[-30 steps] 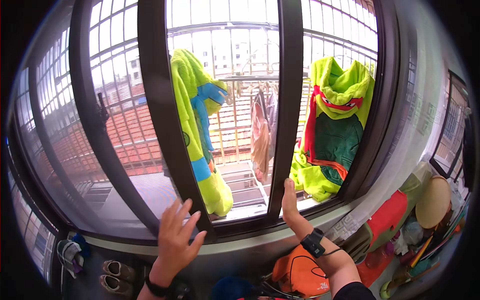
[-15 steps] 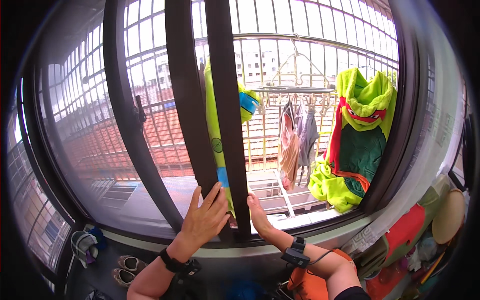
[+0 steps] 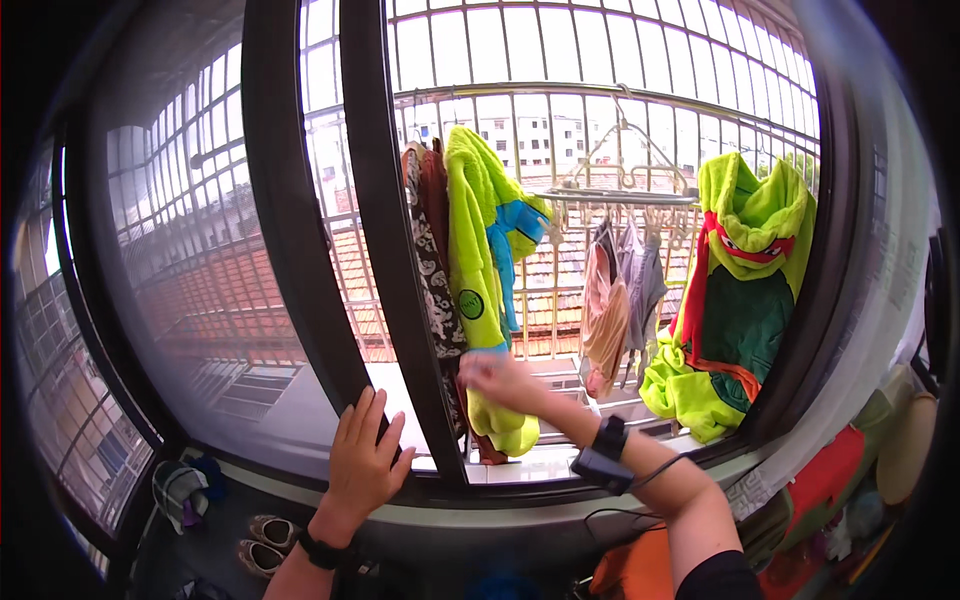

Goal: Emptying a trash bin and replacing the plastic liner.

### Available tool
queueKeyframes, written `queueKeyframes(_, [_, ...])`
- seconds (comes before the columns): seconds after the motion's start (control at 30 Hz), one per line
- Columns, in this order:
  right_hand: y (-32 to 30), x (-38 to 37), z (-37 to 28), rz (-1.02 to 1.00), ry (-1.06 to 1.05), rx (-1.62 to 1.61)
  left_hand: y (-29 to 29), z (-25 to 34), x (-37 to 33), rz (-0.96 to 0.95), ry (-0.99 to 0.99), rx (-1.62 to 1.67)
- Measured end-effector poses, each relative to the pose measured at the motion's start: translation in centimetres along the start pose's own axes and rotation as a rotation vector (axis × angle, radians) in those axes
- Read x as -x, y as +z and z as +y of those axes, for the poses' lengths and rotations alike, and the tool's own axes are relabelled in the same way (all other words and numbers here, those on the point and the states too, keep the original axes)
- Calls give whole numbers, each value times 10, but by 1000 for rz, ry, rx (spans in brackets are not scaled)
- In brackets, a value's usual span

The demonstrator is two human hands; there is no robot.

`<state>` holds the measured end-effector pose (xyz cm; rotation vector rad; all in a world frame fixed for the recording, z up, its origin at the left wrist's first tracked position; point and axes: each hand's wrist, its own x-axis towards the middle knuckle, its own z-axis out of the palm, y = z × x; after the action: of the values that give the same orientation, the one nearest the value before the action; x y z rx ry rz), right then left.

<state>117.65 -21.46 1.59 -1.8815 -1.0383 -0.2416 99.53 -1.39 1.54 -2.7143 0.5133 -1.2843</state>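
Sliding window w/ dark-brown frame (image 3: 388, 200) stands directly ahead of the person, its R part an open gap giving onto a barred ledge outside. L hand (image 3: 368, 455): fingers slightly spread, thumb apart, laid on the lower part of the thick dark upright (image 3: 290, 220). R hand (image 3: 490, 380): blurred, fingers apparently curled, arm angled leftward across the gap, just R of the narrower upright. Can't tell if it grips or touches anything. Behind it hangs a lime-green fluffy hooded garment w/ blue mask band (image 3: 470, 240), w/ a black-and-white patterned cloth (image 3: 432, 290) just L of it.

Farther R, small pinkish & grey laundry (image 3: 605, 325) hangs from a clip rack; nr the R jamb, a lime-green hooded garment w/ red mask & dark-green front (image 3: 745, 320). Metal security bars (image 3: 513, 50) behind. Black strapped device (image 3: 602, 465) on R wrist. Below, lower L: pair of brown shoes (image 3: 262, 556); lower R: bright orange bag (image 3: 640, 568).
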Motion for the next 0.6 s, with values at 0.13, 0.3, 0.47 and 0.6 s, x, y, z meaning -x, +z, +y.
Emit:
queueKeyframes(0.13, [-78, -96, -62, 265, -186, 3, -10, -4, 27, 22, -27, 43])
queueKeyframes(0.3, [-112, -210, -115, 337, -268, 44, -22, -13, 81, 26, -107, 49])
queueKeyframes(0.47, [-94, -283, -127, 302, -9, 548, -50, -8, 124, 53, -252, 24])
queueKeyframes(0.6, [-85, -342, -95, 198, 13, 802, -68, -16, 179, -5, -397, -39])
